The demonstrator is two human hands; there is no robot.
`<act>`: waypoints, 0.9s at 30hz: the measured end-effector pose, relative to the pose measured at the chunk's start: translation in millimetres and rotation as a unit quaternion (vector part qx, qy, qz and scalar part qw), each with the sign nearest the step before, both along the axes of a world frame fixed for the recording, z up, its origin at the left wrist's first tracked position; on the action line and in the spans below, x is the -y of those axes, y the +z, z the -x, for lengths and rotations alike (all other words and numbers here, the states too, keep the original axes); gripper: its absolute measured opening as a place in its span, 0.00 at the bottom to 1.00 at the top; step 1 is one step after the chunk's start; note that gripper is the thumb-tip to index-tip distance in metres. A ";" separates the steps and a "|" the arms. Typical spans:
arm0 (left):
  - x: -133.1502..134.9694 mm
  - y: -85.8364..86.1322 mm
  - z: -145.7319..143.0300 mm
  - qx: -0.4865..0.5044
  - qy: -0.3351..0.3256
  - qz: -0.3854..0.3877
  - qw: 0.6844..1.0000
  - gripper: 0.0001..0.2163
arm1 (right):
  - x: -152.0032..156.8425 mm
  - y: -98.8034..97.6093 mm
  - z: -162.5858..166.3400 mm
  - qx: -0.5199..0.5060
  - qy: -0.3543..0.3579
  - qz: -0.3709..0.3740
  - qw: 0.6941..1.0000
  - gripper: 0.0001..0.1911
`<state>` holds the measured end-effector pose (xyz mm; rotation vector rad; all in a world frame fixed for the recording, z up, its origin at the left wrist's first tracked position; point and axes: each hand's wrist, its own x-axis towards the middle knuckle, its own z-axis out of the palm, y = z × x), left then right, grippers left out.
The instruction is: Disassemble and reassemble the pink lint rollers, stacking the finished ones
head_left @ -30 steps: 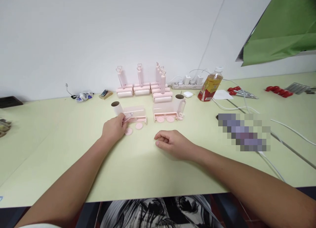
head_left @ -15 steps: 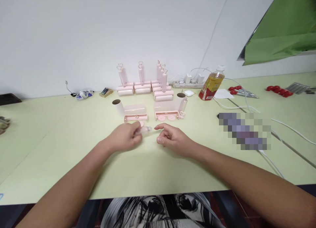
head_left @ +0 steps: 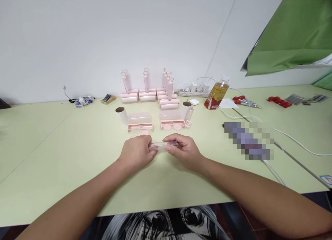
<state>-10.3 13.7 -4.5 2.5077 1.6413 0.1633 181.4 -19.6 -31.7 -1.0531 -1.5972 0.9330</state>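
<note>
My left hand and my right hand both grip a clear plastic lint roller handle, held level just above the table's front half. The left fingers wrap one end; the right thumb and fingers pinch the other, so both ends are partly hidden. Just beyond the left hand lie pink discs and an opened pink roller case. Another pink case sits farther right with two discs in front. Beside it a similar handle leans on a paper roll. A second roll stands left.
Several assembled pink lint rollers stand by the wall. To the right are a drink bottle, a power strip, red-handled tools, a pixelated object and white cables. A coiled cable lies back left.
My right hand has moved in and taken hold of the clear handle's right end. My left hand has shifted slightly right, still gripping it. The view has moved a little.
</note>
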 end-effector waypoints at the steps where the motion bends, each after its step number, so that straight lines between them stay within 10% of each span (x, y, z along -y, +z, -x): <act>1: 0.2 -0.3 0.3 0.005 -0.003 -0.002 1.000 0.08 | 0.5 -0.3 0.4 -0.003 -0.001 -0.005 1.000 0.14; 7: -5.8 0.0 9.4 0.051 -0.018 0.005 0.999 0.10 | -0.2 -4.1 -1.5 -0.050 -0.013 -0.016 0.999 0.17; 15: 0.7 -7.3 1.3 0.049 -0.074 0.006 0.996 0.10 | -3.7 -6.5 -3.3 -0.059 0.200 0.043 0.977 0.25; 27: -2.3 -12.2 1.6 0.177 -0.141 0.070 0.971 0.14 | 3.6 -2.9 -5.0 -0.014 0.206 -0.044 0.977 0.17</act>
